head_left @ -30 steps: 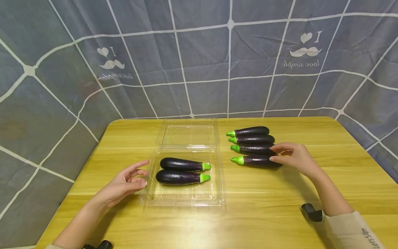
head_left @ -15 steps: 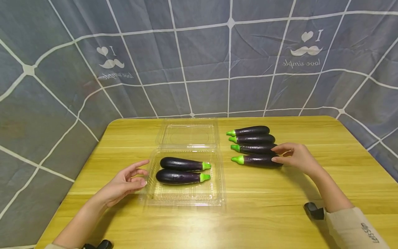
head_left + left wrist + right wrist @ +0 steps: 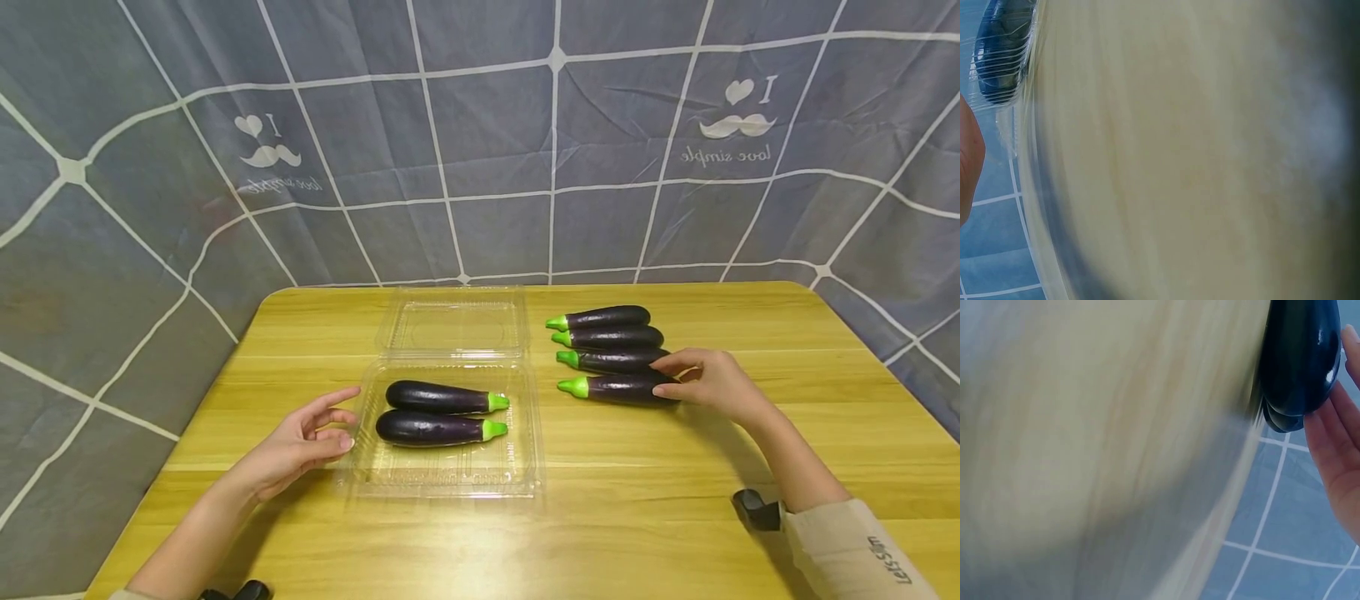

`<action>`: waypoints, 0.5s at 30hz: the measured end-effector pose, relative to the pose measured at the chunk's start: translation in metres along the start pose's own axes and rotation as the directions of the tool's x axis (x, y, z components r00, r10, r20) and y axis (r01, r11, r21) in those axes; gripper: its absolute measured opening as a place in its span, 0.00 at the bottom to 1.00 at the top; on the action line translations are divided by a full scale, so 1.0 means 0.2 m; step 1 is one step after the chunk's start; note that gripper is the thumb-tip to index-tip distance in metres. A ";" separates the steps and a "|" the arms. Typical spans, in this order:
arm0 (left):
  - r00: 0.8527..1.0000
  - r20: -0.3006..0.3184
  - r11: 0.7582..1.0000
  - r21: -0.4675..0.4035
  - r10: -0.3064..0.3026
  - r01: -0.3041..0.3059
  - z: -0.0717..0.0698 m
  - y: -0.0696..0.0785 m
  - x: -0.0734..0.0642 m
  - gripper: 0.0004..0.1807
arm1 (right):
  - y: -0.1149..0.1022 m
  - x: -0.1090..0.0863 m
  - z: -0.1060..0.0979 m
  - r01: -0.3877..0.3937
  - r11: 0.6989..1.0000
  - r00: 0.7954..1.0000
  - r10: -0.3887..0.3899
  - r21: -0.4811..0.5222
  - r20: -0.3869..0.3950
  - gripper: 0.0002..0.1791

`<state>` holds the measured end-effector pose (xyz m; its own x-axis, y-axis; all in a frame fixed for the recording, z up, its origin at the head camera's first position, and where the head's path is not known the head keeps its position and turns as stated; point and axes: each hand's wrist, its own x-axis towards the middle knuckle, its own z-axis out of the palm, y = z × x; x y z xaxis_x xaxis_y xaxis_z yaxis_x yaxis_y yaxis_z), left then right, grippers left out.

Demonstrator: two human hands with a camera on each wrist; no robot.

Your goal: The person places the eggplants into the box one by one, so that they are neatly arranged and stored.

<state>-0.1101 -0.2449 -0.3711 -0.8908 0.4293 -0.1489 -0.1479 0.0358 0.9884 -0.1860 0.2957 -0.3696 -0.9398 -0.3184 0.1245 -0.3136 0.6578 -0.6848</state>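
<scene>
Two dark purple eggplants (image 3: 431,427) with green stems lie side by side in a clear plastic clamshell box (image 3: 450,481). Its lid (image 3: 453,323) is folded back behind it. My left hand (image 3: 300,446) hovers at the box's left side, fingers apart and lightly bent, holding nothing. To the right, several more eggplants (image 3: 611,337) lie in a stack of rows, stems leftward. My right hand (image 3: 712,383) is at the rounded end of the nearest eggplant (image 3: 622,388), thumb and fingertips right at it. In the right wrist view, loose fingers (image 3: 1335,437) lie beside that eggplant (image 3: 1297,350).
The wooden table (image 3: 615,517) is backed by a grey curtain (image 3: 495,150) with white grid lines. Dark wrist-camera mounts (image 3: 753,510) sit by the forearms. In the left wrist view, the box's ridged edge (image 3: 1000,69) shows near the top left.
The right hand shifts very slightly at the end of the nearest eggplant. The left hand, box and eggplants stay in place.
</scene>
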 end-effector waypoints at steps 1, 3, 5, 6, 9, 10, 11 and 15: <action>1.000 -0.002 1.000 0.003 -0.002 0.002 0.00 0.00 0.00 0.33 | 0.00 0.00 0.00 0.001 1.000 1.000 -0.001 0.000 0.004 0.20; 1.000 -0.003 1.000 0.007 -0.004 0.004 0.00 0.00 0.00 0.33 | 0.00 0.00 0.00 0.004 1.000 1.000 -0.004 -0.003 0.008 0.20; 1.000 -0.001 1.000 0.007 -0.003 0.003 0.00 0.00 0.00 0.33 | 0.01 0.00 0.00 0.004 1.000 1.000 -0.004 -0.003 0.011 0.20; 1.000 0.001 1.000 0.006 -0.003 0.003 0.00 0.00 0.00 0.33 | 0.01 0.00 0.00 0.002 1.000 1.000 -0.002 -0.003 0.013 0.20; 1.000 0.005 1.000 0.002 0.000 0.000 0.00 0.00 0.00 0.33 | 0.01 0.00 0.00 -0.003 1.000 1.000 0.003 -0.003 0.016 0.21; 1.000 0.007 1.000 0.001 0.001 -0.001 0.00 0.00 0.00 0.33 | 0.01 0.00 0.00 -0.004 1.000 1.000 0.004 -0.006 0.017 0.21; 1.000 0.007 1.000 0.000 0.001 -0.001 0.00 0.00 0.00 0.33 | 0.01 0.00 0.00 -0.005 1.000 1.000 0.005 -0.008 0.018 0.21; 1.000 0.009 1.000 -0.003 0.001 -0.001 0.00 0.00 0.00 0.33 | 0.01 0.00 0.00 -0.011 1.000 1.000 0.012 -0.025 0.027 0.22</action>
<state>-0.1103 -0.2453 -0.3719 -0.8871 0.4374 -0.1472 -0.1479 0.0327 0.9885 -0.1872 0.2973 -0.3707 -0.9394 -0.3288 0.0968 -0.3062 0.6781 -0.6682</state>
